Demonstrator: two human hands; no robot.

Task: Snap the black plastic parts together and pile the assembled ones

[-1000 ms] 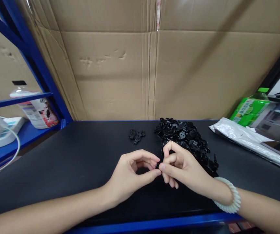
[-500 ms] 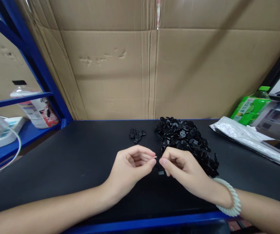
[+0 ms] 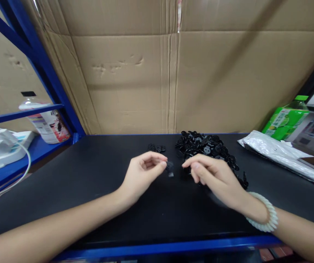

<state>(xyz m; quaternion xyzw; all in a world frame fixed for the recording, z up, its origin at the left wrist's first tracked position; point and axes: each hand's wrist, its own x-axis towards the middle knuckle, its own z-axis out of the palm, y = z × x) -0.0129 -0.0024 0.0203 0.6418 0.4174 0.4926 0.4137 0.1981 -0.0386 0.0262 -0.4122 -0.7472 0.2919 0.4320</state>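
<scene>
My left hand [image 3: 145,171] is closed in a pinch, thumb against index finger. At its fingertips is a small black plastic part [image 3: 170,168], smeared by motion, with a paler grey tab at its lower end. To the right, apart from that part, my right hand [image 3: 210,171] has its index finger stretched out and the others loosely bent; nothing shows in it. Behind the right hand lies a heap of black round plastic parts [image 3: 206,146], some with two holes like buttons. A smaller cluster of black parts [image 3: 157,148] lies beyond my left hand.
The black tabletop [image 3: 64,190] has a blue front edge. On the right lie a silvery plastic bag [image 3: 269,146] and a green-labelled bottle [image 3: 287,118]. A power strip [image 3: 9,149] and another bottle [image 3: 47,124] stand on the blue shelf at left. Cardboard [image 3: 129,84] closes off the back.
My hands have moved apart. The left has shifted left and up with the black part at its fingertips; the right has loosened its pinch and moved slightly right.
</scene>
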